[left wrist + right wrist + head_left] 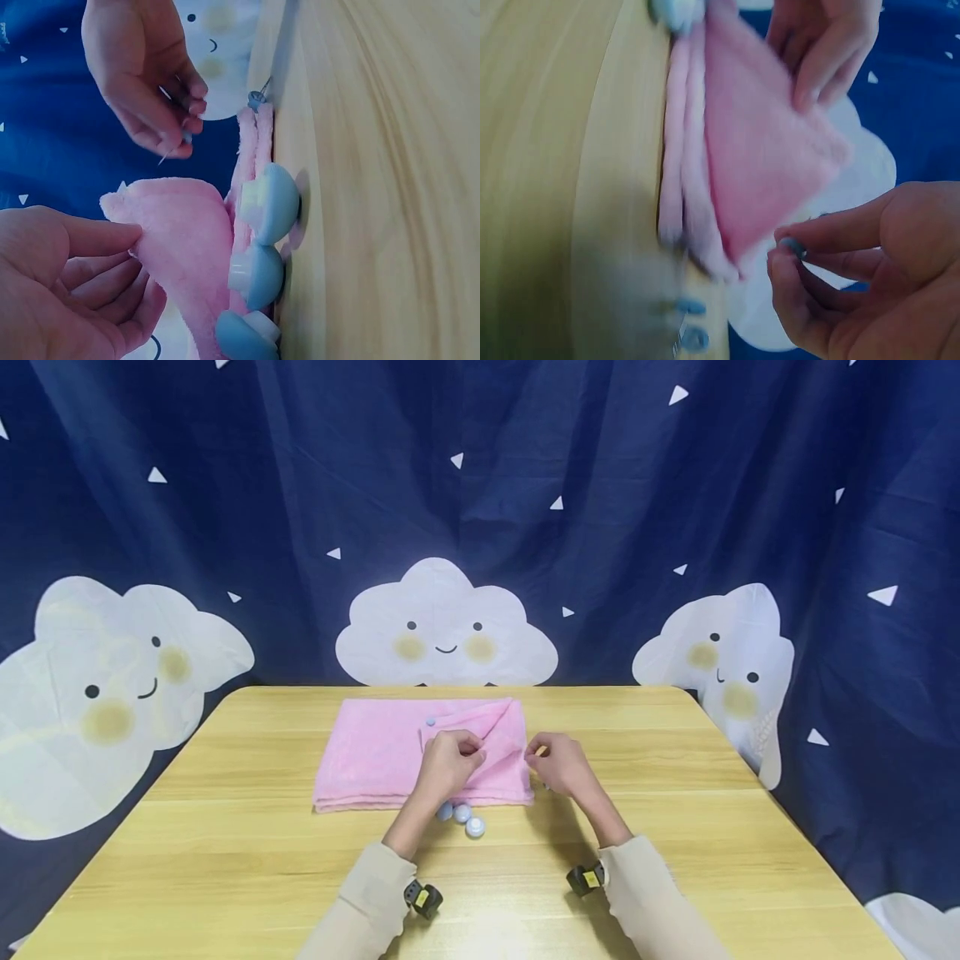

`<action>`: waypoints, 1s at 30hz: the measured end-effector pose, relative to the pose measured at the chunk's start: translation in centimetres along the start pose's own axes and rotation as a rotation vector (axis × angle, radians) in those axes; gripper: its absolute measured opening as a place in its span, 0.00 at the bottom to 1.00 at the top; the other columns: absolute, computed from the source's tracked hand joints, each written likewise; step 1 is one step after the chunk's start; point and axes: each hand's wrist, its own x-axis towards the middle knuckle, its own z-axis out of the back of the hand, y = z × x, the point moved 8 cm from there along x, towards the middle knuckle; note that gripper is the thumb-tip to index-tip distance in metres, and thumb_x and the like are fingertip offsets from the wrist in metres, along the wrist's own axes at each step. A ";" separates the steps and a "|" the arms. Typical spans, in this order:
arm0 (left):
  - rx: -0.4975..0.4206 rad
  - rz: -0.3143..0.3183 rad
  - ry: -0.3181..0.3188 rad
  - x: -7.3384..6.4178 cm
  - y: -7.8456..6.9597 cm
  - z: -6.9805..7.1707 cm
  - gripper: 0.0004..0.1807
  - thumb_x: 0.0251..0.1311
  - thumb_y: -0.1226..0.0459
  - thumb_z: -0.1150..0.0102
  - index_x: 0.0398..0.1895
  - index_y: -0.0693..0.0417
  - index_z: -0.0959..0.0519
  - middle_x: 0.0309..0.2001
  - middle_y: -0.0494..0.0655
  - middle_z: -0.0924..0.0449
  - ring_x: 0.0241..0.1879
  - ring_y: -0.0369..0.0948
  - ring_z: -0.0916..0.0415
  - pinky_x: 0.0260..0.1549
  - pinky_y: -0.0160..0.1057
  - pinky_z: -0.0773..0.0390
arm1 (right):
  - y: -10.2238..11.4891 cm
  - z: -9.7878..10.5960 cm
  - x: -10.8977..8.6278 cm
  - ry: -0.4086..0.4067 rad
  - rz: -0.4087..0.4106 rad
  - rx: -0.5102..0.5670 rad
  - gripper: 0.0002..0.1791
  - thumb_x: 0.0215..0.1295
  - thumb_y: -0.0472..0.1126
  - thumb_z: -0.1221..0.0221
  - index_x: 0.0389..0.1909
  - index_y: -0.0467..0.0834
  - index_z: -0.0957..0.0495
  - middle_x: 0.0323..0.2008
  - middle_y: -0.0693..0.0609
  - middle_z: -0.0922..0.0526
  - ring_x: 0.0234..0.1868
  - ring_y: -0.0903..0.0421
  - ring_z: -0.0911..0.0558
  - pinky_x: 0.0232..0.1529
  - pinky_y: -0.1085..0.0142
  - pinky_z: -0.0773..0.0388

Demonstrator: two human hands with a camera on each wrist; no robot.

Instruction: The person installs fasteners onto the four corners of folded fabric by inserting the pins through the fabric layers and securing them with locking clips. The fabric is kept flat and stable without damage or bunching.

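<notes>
A folded pink towel-like cloth (367, 752) lies on the table, its right-hand corner lifted. My left hand (447, 764) pinches that raised flap (184, 232) between thumb and fingers. To the right of the cloth, my right hand (558, 766) holds a small blue-headed pin (791, 246) at its fingertips; a thin point sticks out in the left wrist view. The pin is apart from the flap. By the cloth's front edge sit three pale blue mushroom-shaped caps (475, 827) with white stems. A small blue round piece (431, 721) rests on top of the cloth.
More blue-headed pins (695, 338) lie on the table just right of the cloth, one with its point (256, 99) upward. The wooden table (225, 860) ends at a dark blue curtain (480, 527) with clouds. Both wrists carry small black cameras (424, 900).
</notes>
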 end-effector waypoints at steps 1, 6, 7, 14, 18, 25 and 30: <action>-0.004 0.000 0.002 0.0 0.0 0.0 0.03 0.57 0.70 0.30 0.34 0.58 0.12 0.32 0.50 0.10 0.35 0.44 0.13 0.43 0.47 0.16 | 0.1 -0.4 0.0 0.021 -0.014 0.047 0.04 0.66 0.34 0.39 0.35 0.38 0.17 0.23 0.43 0.16 0.18 0.58 0.21 0.20 0.69 0.28; -0.020 0.012 0.003 0.0 0.0 -0.1 0.07 0.56 0.71 0.31 0.37 0.56 0.11 0.33 0.49 0.10 0.35 0.44 0.12 0.45 0.48 0.18 | 0.8 -1.6 -0.2 0.102 -0.042 0.262 0.07 0.66 0.32 0.39 0.40 0.32 0.16 0.25 0.43 0.17 0.25 0.53 0.17 0.31 0.59 0.16; -0.026 0.010 0.004 0.0 0.0 -0.1 0.08 0.55 0.71 0.31 0.38 0.55 0.11 0.33 0.50 0.10 0.35 0.44 0.12 0.43 0.47 0.17 | 0.9 -1.9 -0.2 0.119 -0.045 0.295 0.08 0.66 0.32 0.39 0.41 0.31 0.17 0.25 0.43 0.17 0.25 0.53 0.17 0.32 0.57 0.15; -0.043 0.008 0.008 -0.1 -0.2 -0.1 0.12 0.54 0.73 0.32 0.40 0.51 0.10 0.36 0.51 0.09 0.38 0.45 0.11 0.38 0.44 0.16 | 0.8 -2.8 -0.2 0.170 -0.071 0.425 0.10 0.67 0.32 0.40 0.43 0.29 0.18 0.28 0.41 0.16 0.26 0.55 0.18 0.35 0.57 0.15; -0.034 0.018 0.011 -0.1 -0.3 -0.1 0.12 0.54 0.73 0.31 0.39 0.49 0.09 0.38 0.51 0.09 0.39 0.46 0.12 0.38 0.44 0.16 | 0.6 -2.9 -0.1 0.164 -0.087 0.453 0.10 0.68 0.31 0.41 0.43 0.28 0.19 0.29 0.40 0.16 0.27 0.54 0.18 0.36 0.57 0.15; -0.042 0.035 0.027 -0.1 -0.2 -0.2 0.11 0.55 0.72 0.32 0.39 0.49 0.09 0.40 0.50 0.09 0.42 0.47 0.12 0.37 0.42 0.16 | 0.7 -2.9 -0.1 0.152 -0.080 0.451 0.10 0.67 0.31 0.42 0.43 0.27 0.20 0.31 0.39 0.16 0.30 0.52 0.17 0.38 0.54 0.15; -0.026 0.026 0.021 -0.1 -0.3 -0.3 0.12 0.54 0.72 0.32 0.38 0.48 0.09 0.37 0.50 0.09 0.36 0.43 0.13 0.30 0.36 0.19 | 0.7 -2.9 -0.1 0.157 -0.076 0.451 0.09 0.67 0.31 0.42 0.42 0.28 0.19 0.31 0.39 0.16 0.30 0.53 0.17 0.38 0.55 0.15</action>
